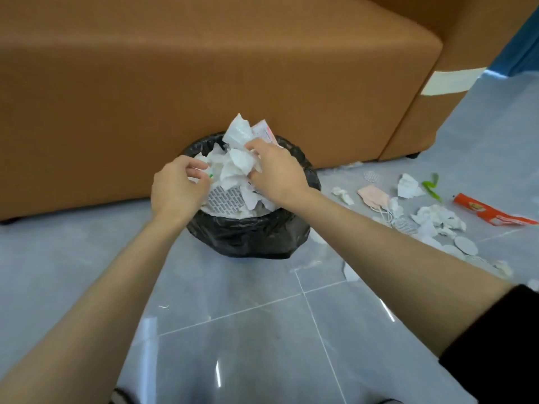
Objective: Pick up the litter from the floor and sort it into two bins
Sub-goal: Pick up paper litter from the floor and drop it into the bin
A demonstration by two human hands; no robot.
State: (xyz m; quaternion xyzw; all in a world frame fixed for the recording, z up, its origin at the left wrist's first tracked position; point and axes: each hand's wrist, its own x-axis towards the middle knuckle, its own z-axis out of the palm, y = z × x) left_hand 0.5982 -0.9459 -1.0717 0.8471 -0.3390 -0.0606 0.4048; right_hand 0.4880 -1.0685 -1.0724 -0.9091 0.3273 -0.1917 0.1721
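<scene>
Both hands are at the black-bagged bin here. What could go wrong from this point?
1. The bin is heaped above its rim, so the crumpled paper that the right grip holds on top may slide off onto the floor.
2. Only this bin is in view, while a pink mask, an orange wrapper and tissues lie at the right; mixed kinds might end up in one bin.

Both hands are reaching over the bin (248, 234): the right hand (272, 173) is gripping crumpled paper (237, 163), the left hand (175, 189) is pinching a scrap (208, 174).
</scene>
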